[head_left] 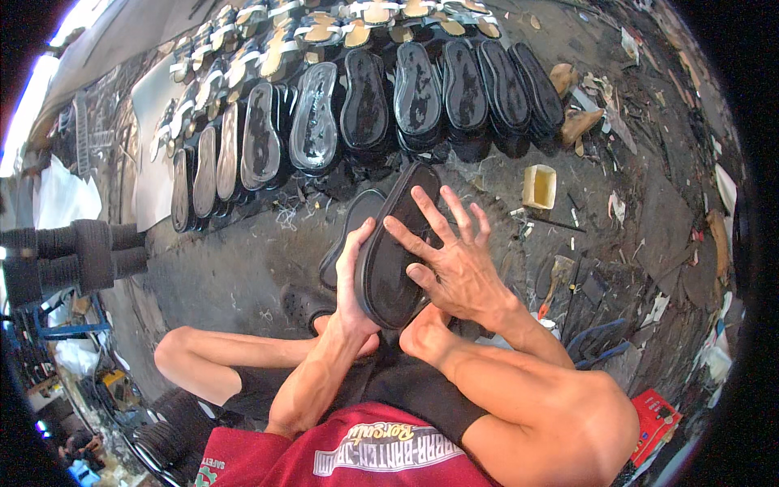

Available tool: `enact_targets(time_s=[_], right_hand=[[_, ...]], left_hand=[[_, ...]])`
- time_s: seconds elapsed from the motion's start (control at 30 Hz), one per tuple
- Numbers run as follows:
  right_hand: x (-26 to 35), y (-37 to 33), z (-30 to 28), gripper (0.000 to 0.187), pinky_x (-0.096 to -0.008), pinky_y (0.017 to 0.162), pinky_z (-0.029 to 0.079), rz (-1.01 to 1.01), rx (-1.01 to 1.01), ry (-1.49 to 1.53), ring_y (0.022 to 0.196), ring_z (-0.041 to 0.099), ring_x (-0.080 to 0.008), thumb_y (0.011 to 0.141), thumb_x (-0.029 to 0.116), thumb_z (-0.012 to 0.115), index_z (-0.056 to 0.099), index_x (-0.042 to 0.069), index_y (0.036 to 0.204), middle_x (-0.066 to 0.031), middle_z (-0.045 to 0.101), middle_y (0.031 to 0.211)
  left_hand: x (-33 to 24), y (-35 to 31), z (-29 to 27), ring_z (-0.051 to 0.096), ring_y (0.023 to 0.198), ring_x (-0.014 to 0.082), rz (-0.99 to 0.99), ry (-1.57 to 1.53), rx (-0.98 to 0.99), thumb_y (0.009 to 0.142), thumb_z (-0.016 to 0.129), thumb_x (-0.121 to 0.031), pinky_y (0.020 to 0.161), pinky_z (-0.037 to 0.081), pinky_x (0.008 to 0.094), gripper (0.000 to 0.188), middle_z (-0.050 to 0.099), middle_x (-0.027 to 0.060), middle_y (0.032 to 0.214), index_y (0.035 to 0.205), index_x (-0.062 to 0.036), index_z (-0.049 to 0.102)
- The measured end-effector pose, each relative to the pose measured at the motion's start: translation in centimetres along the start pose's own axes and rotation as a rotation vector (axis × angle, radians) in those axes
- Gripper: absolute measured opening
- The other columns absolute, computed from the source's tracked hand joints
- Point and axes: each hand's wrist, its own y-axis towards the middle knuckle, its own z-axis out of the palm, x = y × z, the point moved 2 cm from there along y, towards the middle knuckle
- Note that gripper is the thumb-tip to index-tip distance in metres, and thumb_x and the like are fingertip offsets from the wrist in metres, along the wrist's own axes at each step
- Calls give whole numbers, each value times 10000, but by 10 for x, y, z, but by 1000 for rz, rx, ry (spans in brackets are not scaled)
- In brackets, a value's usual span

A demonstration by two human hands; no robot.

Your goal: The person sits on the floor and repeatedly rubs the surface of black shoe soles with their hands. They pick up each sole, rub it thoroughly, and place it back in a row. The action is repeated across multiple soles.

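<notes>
A black shoe sole (396, 280) is tilted upright above my bare feet. My left hand (350, 280) grips its left edge, thumb along the side, fingers hidden behind it. Over the sole's face my right hand (454, 260) is spread, its fingers apart and fingertips at the surface. Partly hidden behind the held sole is another dark sole (350, 223). Beyond my hands stand several stacks of black soles (365, 101) in a curved row, some tops wet and shiny.
Sandals with pale insoles (320, 31) lie behind the stacks. A yellowish square container (540, 187) and a brush (556, 280) are on the dark floor at right. Dark ridged stacks (81, 256) stand at left, a black clog (302, 306) near my foot, a red box (653, 424) beside my knee.
</notes>
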Motion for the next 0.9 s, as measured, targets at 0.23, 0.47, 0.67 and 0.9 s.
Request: enact_targets(time_s=[0.23, 0.47, 0.67, 0.9], right_hand=[[11, -2, 1, 580, -699, 1238, 117, -54, 16, 46, 1635, 163, -401, 1112, 645, 334, 383, 482, 1666, -56, 181, 1818], [13, -4, -2, 574, -697, 1232, 136, -119, 44, 71, 1636, 160, -388, 1099, 664, 360, 411, 500, 1647, -39, 170, 1820], [12, -4, 1, 574, -686, 1232, 136, -206, 47, 85, 1638, 158, -374, 1085, 697, 361, 438, 521, 1625, -27, 177, 1820], [13, -3, -3, 538, -639, 1256, 82, -314, 71, 78, 1634, 150, -358, 1093, 723, 286, 515, 569, 1555, -27, 219, 1808]], left_hand=[[-4, 2, -12, 705, 1248, 251, 10, -62, 61, 1113, 489, -452, 1087, 566, 447, 518, 710, 118, 1412, 1479, -111, 624], [0, -2, -19, 620, 1382, 272, 143, 28, 202, 1091, 542, -425, 1177, 508, 458, 583, 620, 132, 1530, 1573, -101, 502], [0, -14, -2, 651, 1338, 306, 286, 361, 17, 1101, 495, -504, 1140, 533, 513, 560, 640, 123, 1498, 1534, -154, 552], [0, -16, -13, 549, 1450, 293, 473, 527, 219, 1115, 494, -443, 1197, 483, 491, 559, 531, 125, 1602, 1574, -124, 494]])
